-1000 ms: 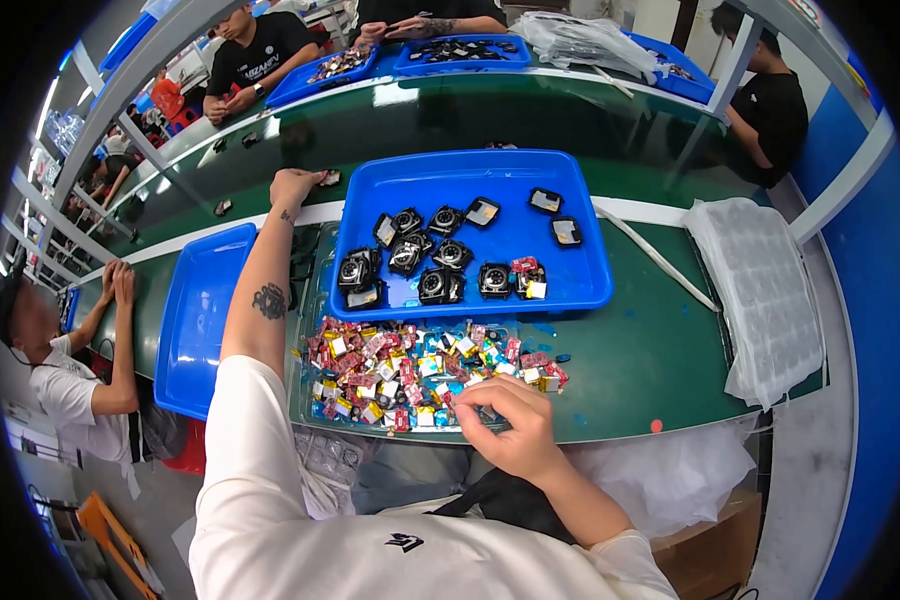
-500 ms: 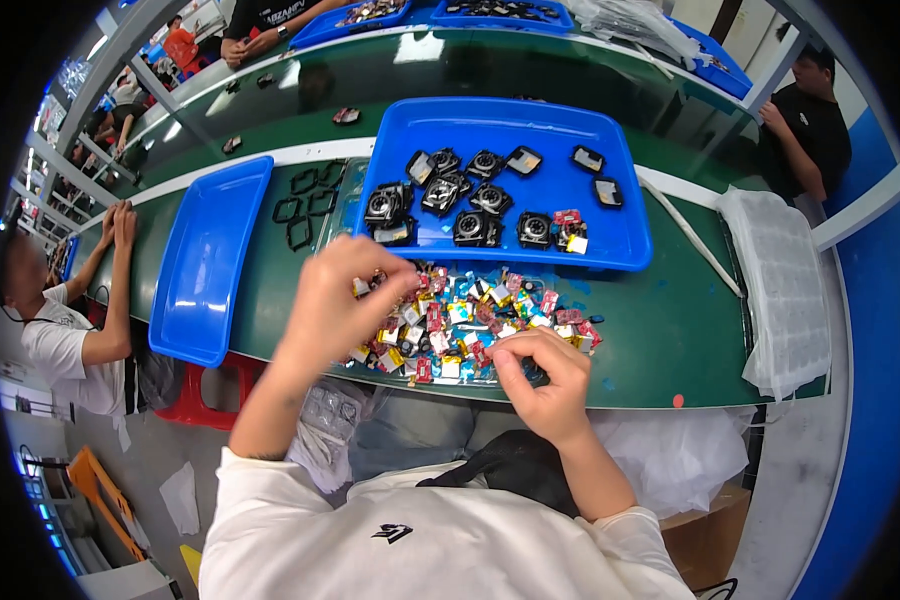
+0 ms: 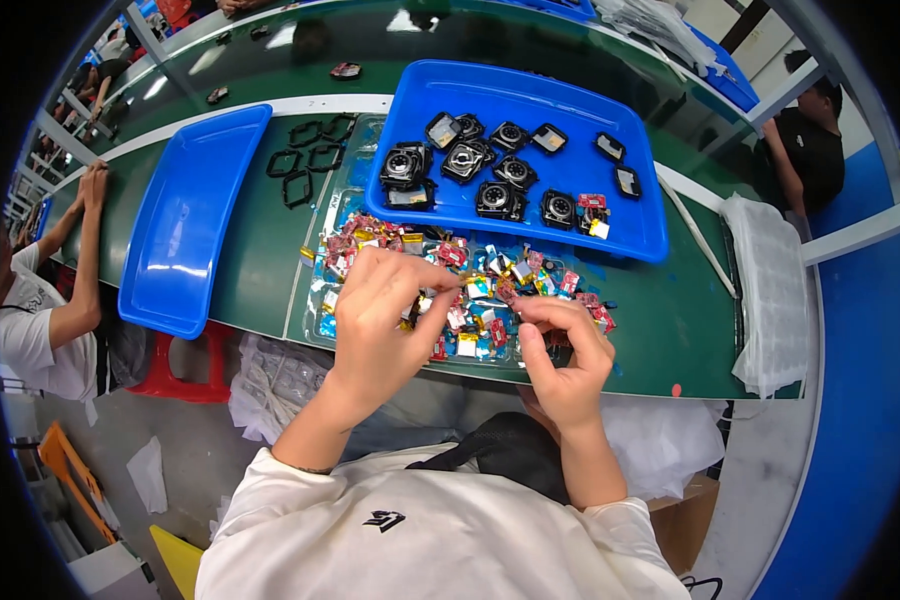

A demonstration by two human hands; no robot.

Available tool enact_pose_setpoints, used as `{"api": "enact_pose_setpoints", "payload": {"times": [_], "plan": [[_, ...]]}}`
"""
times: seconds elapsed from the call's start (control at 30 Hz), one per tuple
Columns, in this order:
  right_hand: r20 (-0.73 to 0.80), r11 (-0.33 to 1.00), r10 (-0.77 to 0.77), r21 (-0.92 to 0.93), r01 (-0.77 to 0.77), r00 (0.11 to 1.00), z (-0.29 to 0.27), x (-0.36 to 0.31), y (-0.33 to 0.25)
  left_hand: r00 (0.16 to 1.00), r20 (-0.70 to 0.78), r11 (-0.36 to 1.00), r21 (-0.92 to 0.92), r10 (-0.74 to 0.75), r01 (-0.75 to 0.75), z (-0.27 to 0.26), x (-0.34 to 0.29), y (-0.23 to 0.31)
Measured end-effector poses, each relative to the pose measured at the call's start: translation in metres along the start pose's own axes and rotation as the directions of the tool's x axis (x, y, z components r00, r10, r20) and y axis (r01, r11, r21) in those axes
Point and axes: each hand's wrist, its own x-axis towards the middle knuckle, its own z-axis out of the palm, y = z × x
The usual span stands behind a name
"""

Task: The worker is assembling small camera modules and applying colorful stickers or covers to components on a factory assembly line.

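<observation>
My left hand [image 3: 382, 312] is over the middle of the parts pile, thumb and index finger pinched together. Whatever lies between those fingertips is too small to make out. Just to its right, my right hand [image 3: 573, 352] holds a small red circuit board [image 3: 507, 291] at the tips of thumb and index finger. Below both hands spreads a heap of red circuit boards [image 3: 452, 253] with white-and-yellow battery pieces and blue bits, lying in a clear plastic tray [image 3: 315, 318]. Part of the heap is hidden behind my left hand.
Behind the heap stands a blue tray [image 3: 570, 100] with several black watch cases [image 3: 467, 158]. At left are another blue tray [image 3: 195, 215] and several black frames [image 3: 297, 188]. White packaging [image 3: 775, 300] sits at the right end, beside a pale rod [image 3: 700, 232]. Other people work nearby.
My left hand has come right and down to beside my right hand, its blur gone. A red circuit board now shows at my right fingertips. The whole view has shifted slightly.
</observation>
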Motion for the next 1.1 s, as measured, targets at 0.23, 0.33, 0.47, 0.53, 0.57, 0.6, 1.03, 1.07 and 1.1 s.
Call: {"api": "enact_pose_setpoints", "payload": {"times": [0.23,0.33,0.47,0.53,0.57,0.6,1.03,1.07,1.1], "plan": [[0.044,0.924,-0.329,-0.19,0.331,0.943,0.004,0.014,-0.006,0.996,0.068,0.972,-0.231,0.065,-0.048,0.007,-0.007,0.012],[0.032,0.91,-0.353,-0.222,0.351,0.935,0.001,0.007,-0.005,0.994,0.099,0.959,-0.281,0.054,-0.024,0.007,-0.014,0.013],[0.016,0.846,-0.481,-0.256,0.468,0.877,-0.004,0.002,-0.004,0.991,0.133,0.932,-0.359,-0.004,0.052,0.0,-0.02,0.02],[0.022,0.862,-0.462,-0.223,0.455,0.886,-0.006,0.001,-0.005,0.987,0.162,0.902,-0.424,-0.014,0.082,0.0,-0.022,0.018],[0.03,0.877,-0.444,-0.19,0.441,0.896,-0.007,0.001,-0.005,0.986,0.163,0.901,-0.425,-0.015,0.084,0.0,-0.022,0.018],[0.028,0.878,-0.442,-0.191,0.439,0.896,-0.007,0.001,-0.003,0.987,0.163,0.906,-0.416,-0.005,0.073,0.001,-0.021,0.017],[0.065,0.989,-0.136,0.06,0.132,0.989,-0.005,-0.012,-0.019,0.973,0.23,0.829,-0.538,-0.031,0.154,-0.007,-0.029,0.023],[0.068,0.989,-0.15,0.025,0.149,0.986,-0.009,-0.015,-0.013,0.981,0.191,0.808,-0.572,-0.037,0.141,-0.003,-0.028,0.024],[0.085,0.994,-0.109,0.037,0.106,0.99,-0.012,-0.02,-0.006,0.984,0.176,0.781,-0.611,-0.025,0.129,0.003,-0.031,0.02]]}}
